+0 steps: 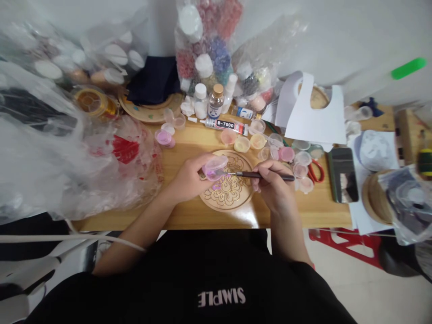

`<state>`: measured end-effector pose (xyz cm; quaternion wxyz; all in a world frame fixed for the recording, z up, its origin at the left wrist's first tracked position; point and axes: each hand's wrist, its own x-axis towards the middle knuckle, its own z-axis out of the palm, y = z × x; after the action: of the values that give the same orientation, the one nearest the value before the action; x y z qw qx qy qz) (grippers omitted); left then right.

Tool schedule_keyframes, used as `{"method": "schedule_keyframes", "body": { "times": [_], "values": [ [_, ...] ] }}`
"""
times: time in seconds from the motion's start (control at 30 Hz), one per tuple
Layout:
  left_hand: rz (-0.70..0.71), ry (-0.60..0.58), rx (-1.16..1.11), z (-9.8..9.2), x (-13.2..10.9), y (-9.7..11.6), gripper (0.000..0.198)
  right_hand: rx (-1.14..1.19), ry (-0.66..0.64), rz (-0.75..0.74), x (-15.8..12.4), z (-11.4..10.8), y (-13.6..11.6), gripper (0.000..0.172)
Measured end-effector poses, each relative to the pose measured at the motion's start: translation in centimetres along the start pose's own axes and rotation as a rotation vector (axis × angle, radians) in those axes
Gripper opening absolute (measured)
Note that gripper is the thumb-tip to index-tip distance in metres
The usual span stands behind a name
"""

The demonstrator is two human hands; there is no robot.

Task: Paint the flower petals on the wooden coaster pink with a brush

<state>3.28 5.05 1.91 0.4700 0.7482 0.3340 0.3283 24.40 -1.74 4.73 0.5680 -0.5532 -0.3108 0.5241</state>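
Note:
Between the thumb and fingers of my left hand [191,176] is a small clear plastic cup [214,169] with purple material inside, tilted over the round wooden board. My right hand [274,182] grips the dark handle of a palette knife [266,176], and the metal end reaches into the cup. Under both hands lies the round wooden board [225,207], its surface covered by a gold-outlined flower pattern. A few petals near the cup show purple. The cup hides the board's upper left part.
Behind the board stand several small open cups [242,144], a B-7000 glue tube [227,126] and bottles [215,101]. Red scissors [316,171] and a phone [343,174] lie to the right. A plastic bag [124,166] covers the left side; white paper [313,121] rests at back right.

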Motion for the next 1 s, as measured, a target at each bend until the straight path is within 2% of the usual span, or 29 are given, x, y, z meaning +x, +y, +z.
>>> {"method": "schedule_keyframes", "body": {
  "times": [0.33, 0.43, 0.6, 0.73, 1.0],
  "values": [
    [-0.03, 0.001, 0.033, 0.2, 0.0, 0.2, 0.023, -0.025, 0.032, -0.026, -0.3, -0.3, -0.3, 0.021],
    [-0.035, 0.008, 0.048, 0.2, 0.1, 0.2, 0.019, -0.035, 0.05, -0.06, -0.6, -1.0, -0.5, 0.021],
    [-0.007, 0.1, 0.058, 0.4, 0.2, -0.2, 0.016, -0.067, 0.051, -0.106, -1.4, -2.8, -0.9, 0.017],
    [-0.042, 0.15, 0.09, 0.5, 0.2, -0.5, 0.017, -0.167, 0.083, -0.106, -2.1, -4.0, -0.6, 0.017],
    [-0.068, 0.125, 0.09, 0.4, 0.1, -0.5, 0.019, -0.341, 0.116, -0.13, -2.5, -4.5, 0.5, 0.02]
  ]
}}
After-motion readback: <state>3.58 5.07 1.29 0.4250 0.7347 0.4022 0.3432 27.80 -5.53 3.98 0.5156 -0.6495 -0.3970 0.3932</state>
